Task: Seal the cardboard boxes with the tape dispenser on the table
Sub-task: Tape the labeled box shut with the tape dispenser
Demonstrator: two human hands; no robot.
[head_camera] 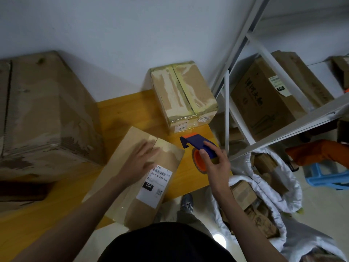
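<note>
Yellow-orange wooden table (120, 110) surface fills the middle of the frame below a pale blue-grey wall, with a white metal shelving rack (279, 129) holding cartons at the right. At lower centre a flat brown cardboard box (132, 144) is laid on the table, its long axis running from the lower left toward the upper right of the frame; its top flaps meet in a seam along that axis, and a white shipping label (155, 185) with a barcode is stuck on its near right part. The left hand (139, 157) is pressed flat on this box, fingers straight and spread toward the upper right. Just right of the box, the blue and orange tape dispenser (198, 148) is gripped by the right hand (217, 163), fingers and thumb curled round its handle; its blade end is pointed toward the upper left, and an orange roll core is seen beneath it. A smaller taped cardboard box (184, 95) is set upright at upper centre, against the wall. A large worn brown carton (47, 110) is placed at the left.
</note>
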